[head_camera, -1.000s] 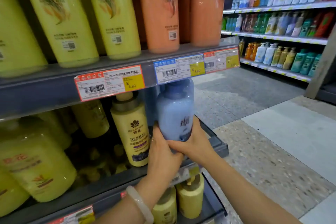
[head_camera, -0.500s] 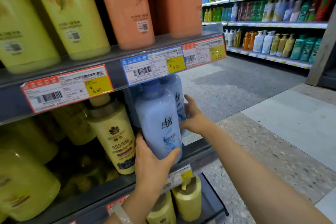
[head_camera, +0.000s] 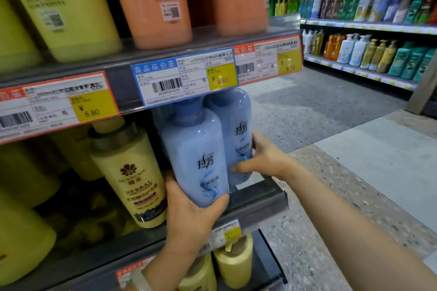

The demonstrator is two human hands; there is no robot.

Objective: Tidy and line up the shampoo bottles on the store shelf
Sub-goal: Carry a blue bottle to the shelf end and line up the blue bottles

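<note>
Two pale blue shampoo bottles stand side by side at the right end of the middle shelf (head_camera: pixel 257 198). My left hand (head_camera: pixel 191 217) cups the base of the nearer blue bottle (head_camera: pixel 196 156), which tilts slightly left, its label facing me. My right hand (head_camera: pixel 262 160) wraps around the lower part of the farther blue bottle (head_camera: pixel 234 123), fingers on its front. A cream herbal conditioner bottle (head_camera: pixel 132 172) stands just left of the blue ones. The caps of the blue bottles are partly hidden behind the price tags.
Large yellow bottles (head_camera: pixel 63 4) and orange bottles (head_camera: pixel 151 0) fill the shelf above, behind a price-tag rail (head_camera: pixel 186 75). Yellow bottles (head_camera: pixel 234 260) sit on the lower shelf. The aisle floor (head_camera: pixel 331 149) lies to the right, with another stocked shelf unit (head_camera: pixel 369 49) beyond.
The single blue bottle held in both hands is now held by my left hand alone. My right hand moved to the second blue bottle behind it and closed around its lower part.
</note>
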